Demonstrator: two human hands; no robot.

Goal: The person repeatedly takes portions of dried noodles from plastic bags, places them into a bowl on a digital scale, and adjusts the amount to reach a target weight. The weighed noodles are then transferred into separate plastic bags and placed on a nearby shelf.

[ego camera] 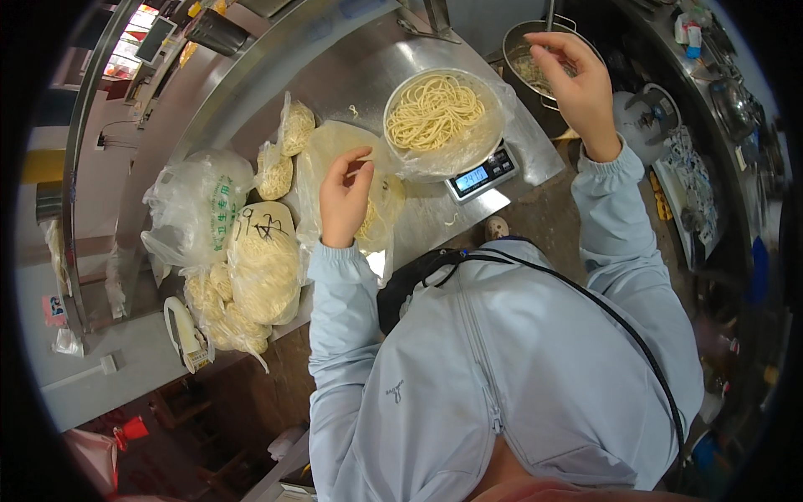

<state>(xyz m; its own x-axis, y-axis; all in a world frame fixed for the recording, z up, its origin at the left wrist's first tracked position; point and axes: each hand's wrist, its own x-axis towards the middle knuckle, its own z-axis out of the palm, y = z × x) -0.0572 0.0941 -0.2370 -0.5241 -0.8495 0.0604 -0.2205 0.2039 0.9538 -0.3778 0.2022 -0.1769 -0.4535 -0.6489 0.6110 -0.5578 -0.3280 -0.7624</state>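
My left hand [347,199] is over an open clear plastic bag [331,145] with some noodles inside. Its fingers are curled with a gap to the thumb, and I see nothing held. My right hand [578,93] is raised at the upper right, thumb and fingers apart and empty, overlapping the view of a metal pot [515,51]. Between the hands, a round bowl lined with clear film [495,135] holds a heap of pale yellow noodles [436,113]. It rests on a digital kitchen scale [482,179] with a lit display.
Left on the steel table [426,216] are a large bag of noodles [266,270] with handwriting, smaller noodle bags [275,176] and a crumpled plastic bag [194,207] with green print. A gas cylinder [633,122] stands at right. A black cable [602,301] crosses my jacket.
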